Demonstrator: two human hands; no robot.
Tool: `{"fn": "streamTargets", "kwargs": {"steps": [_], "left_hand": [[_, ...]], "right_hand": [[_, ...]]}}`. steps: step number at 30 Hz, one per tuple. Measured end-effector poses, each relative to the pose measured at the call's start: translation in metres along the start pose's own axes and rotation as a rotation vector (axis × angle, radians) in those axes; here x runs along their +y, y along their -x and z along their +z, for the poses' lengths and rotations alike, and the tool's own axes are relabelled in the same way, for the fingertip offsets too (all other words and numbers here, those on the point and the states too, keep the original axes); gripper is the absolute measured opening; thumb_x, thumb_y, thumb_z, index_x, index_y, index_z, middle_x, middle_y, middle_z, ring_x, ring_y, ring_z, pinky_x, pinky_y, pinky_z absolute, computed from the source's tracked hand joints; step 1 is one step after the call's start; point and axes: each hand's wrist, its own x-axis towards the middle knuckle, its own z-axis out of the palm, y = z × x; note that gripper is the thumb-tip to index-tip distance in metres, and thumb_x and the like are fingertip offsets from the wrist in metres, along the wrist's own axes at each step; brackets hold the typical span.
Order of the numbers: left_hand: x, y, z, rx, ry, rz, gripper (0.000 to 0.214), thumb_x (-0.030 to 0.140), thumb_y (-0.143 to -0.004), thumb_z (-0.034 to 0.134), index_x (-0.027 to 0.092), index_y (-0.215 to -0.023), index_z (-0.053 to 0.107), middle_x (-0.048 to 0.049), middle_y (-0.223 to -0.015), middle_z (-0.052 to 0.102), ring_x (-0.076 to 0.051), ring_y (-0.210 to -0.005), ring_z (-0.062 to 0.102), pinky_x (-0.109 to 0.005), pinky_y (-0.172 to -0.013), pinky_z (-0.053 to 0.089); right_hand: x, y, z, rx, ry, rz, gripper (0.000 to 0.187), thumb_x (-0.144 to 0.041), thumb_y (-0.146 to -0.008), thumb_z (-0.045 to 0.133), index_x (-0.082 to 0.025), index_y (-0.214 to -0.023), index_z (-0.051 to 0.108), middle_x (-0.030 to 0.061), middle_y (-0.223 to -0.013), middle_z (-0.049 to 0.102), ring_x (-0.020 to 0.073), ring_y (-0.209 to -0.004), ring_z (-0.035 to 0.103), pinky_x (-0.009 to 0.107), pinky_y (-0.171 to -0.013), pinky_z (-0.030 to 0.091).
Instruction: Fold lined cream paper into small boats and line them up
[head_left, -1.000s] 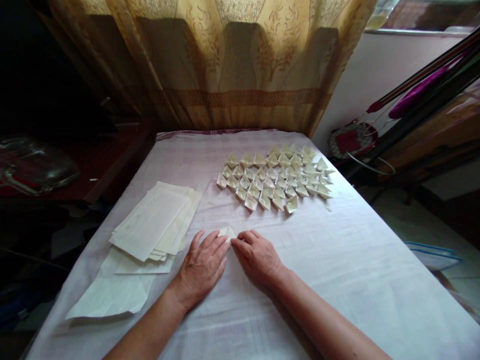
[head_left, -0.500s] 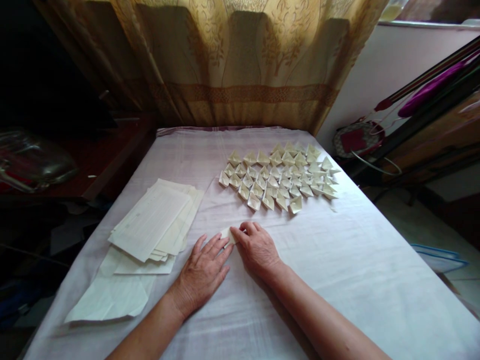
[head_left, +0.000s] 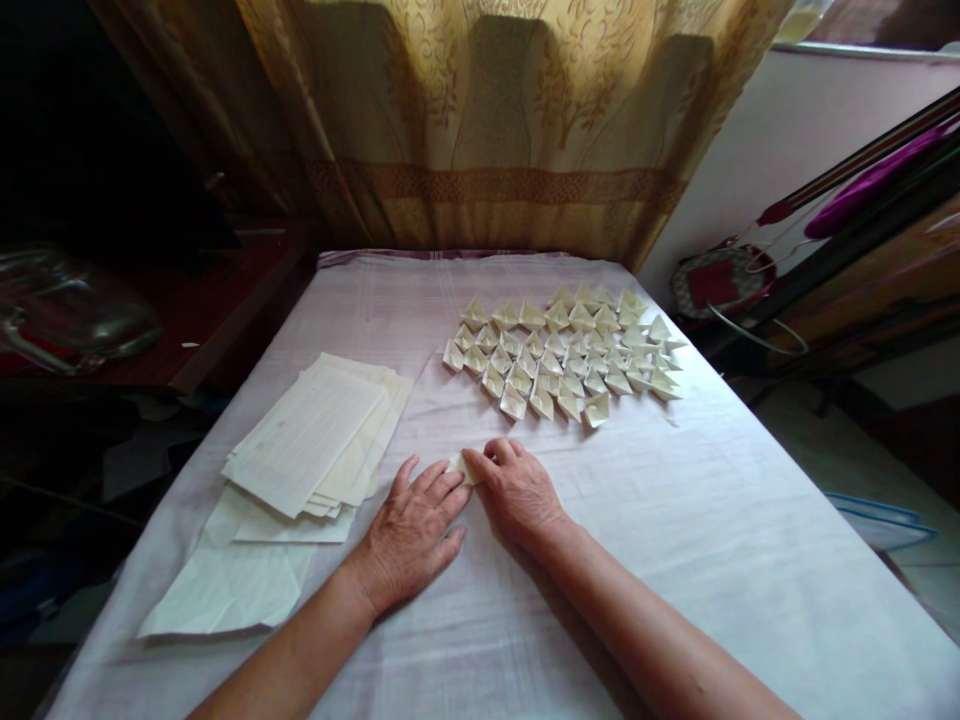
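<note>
Beyond your fingers, a little to the right, there's a big batch already made: dozens of small folded paper shapes (head_left: pixel 562 355) packed in tidy rows, touching one another. To the left of your fingers sits the stack of flat sheets (head_left: pixel 315 440), fanned and not yet folded, with a larger loose sheet (head_left: pixel 225 585) poking out beneath it nearer to you. So plenty is done, and by my reckoning a fair pile is left.

Now your hands. Your left hand (head_left: pixel 409 535) lies flat, fingers spread and released on the cloth, tips touching the small folded piece (head_left: pixel 459 465). Your right hand (head_left: pixel 521 490) is bent over that piece's other edge, fingers pressing down on it. Whether they pinch it, I cannot tell. The piece lies on the cloth right between both sets of fingertips, partly folded.

Under everything is the worktop (head_left: pixel 675 520), spread with a pale, creased cloth. Well beyond your fingers hangs a gold patterned curtain (head_left: pixel 487 130). Dark furniture stands off to the left.
</note>
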Motion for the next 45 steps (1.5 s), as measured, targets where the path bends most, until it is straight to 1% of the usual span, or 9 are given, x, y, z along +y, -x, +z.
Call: {"fn": "streamTargets", "kwargs": {"steps": [7, 13, 19, 25, 28, 32, 35, 37, 45], "left_hand": [[-0.003, -0.002, -0.001, -0.084, 0.017, 0.008, 0.047, 0.042, -0.094, 0.055, 0.025, -0.137, 0.053, -0.0023, -0.134, 0.062, -0.021, -0.134, 0.045, -0.045, -0.123, 0.013], [-0.004, -0.005, -0.006, -0.141, 0.014, 0.034, 0.046, 0.035, -0.095, 0.051, 0.023, -0.140, 0.050, -0.0044, -0.143, 0.055, -0.023, -0.136, 0.044, -0.046, -0.122, 0.017], [-0.002, -0.009, -0.009, -0.133, 0.021, 0.019, 0.045, 0.037, -0.092, 0.056, 0.022, -0.135, 0.053, -0.0067, -0.141, 0.056, -0.023, -0.133, 0.048, -0.045, -0.120, 0.023], [0.001, -0.009, -0.009, -0.122, -0.028, 0.028, 0.038, 0.034, -0.091, 0.058, 0.020, -0.126, 0.059, -0.0065, -0.130, 0.063, -0.025, -0.130, 0.050, -0.044, -0.118, 0.026], [0.000, -0.009, -0.008, -0.126, -0.041, 0.047, 0.038, 0.033, -0.092, 0.057, 0.020, -0.127, 0.059, -0.0074, -0.130, 0.063, -0.025, -0.130, 0.049, -0.045, -0.117, 0.027], [-0.004, -0.006, -0.006, -0.130, -0.034, 0.049, 0.038, 0.035, -0.093, 0.056, 0.022, -0.128, 0.059, -0.0063, -0.131, 0.063, -0.025, -0.130, 0.050, -0.046, -0.117, 0.026], [-0.007, -0.002, -0.002, -0.111, -0.038, 0.054, 0.041, 0.036, -0.095, 0.053, 0.023, -0.134, 0.055, -0.0050, -0.136, 0.061, -0.023, -0.133, 0.047, -0.045, -0.119, 0.023], [-0.009, 0.001, 0.000, -0.099, -0.036, 0.052, 0.042, 0.035, -0.096, 0.051, 0.024, -0.136, 0.053, -0.0043, -0.138, 0.060, -0.022, -0.135, 0.046, -0.044, -0.120, 0.020], [-0.019, 0.009, -0.003, -0.103, -0.008, 0.084, 0.043, 0.027, -0.097, 0.047, 0.020, -0.139, 0.050, -0.0060, -0.141, 0.057, -0.021, -0.138, 0.043, -0.047, -0.123, 0.013]], "right_hand": [[0.000, -0.005, -0.006, -0.080, 0.002, 0.027, 0.016, -0.026, -0.094, 0.056, -0.025, -0.107, 0.066, 0.0072, -0.101, 0.060, 0.0202, -0.087, 0.053, 0.029, -0.072, 0.038], [0.007, -0.009, -0.014, -0.147, 0.019, -0.138, 0.027, -0.032, -0.098, 0.053, -0.031, -0.123, 0.061, 0.0075, -0.104, 0.058, 0.0207, -0.091, 0.053, 0.029, -0.075, 0.039], [0.012, -0.014, -0.017, -0.193, 0.065, -0.224, 0.031, -0.031, -0.098, 0.051, -0.029, -0.128, 0.060, 0.0086, -0.104, 0.059, 0.0216, -0.091, 0.055, 0.030, -0.075, 0.041], [0.013, -0.007, -0.008, -0.088, 0.035, -0.071, 0.034, -0.026, -0.098, 0.050, -0.023, -0.131, 0.059, 0.0105, -0.109, 0.061, 0.0215, -0.093, 0.056, 0.031, -0.079, 0.043], [0.012, -0.007, -0.009, -0.104, 0.086, -0.087, 0.035, -0.026, -0.097, 0.051, -0.021, -0.131, 0.058, 0.0114, -0.109, 0.061, 0.0241, -0.096, 0.057, 0.033, -0.079, 0.044], [0.018, -0.010, -0.015, -0.156, 0.117, -0.172, 0.036, -0.024, -0.097, 0.051, -0.020, -0.132, 0.057, 0.0116, -0.111, 0.061, 0.0244, -0.095, 0.057, 0.033, -0.075, 0.045], [0.023, -0.003, -0.016, -0.126, 0.073, -0.204, 0.041, -0.022, -0.097, 0.050, -0.018, -0.138, 0.052, 0.0115, -0.113, 0.061, 0.0230, -0.096, 0.056, 0.033, -0.079, 0.045], [0.024, 0.006, -0.014, -0.094, 0.053, -0.223, 0.041, -0.024, -0.097, 0.052, -0.023, -0.137, 0.052, 0.0107, -0.119, 0.060, 0.0233, -0.101, 0.054, 0.034, -0.083, 0.044], [0.021, 0.016, -0.013, -0.104, 0.092, -0.196, 0.040, -0.025, -0.096, 0.052, -0.026, -0.137, 0.053, 0.0107, -0.123, 0.059, 0.0251, -0.104, 0.052, 0.035, -0.081, 0.043]]}}
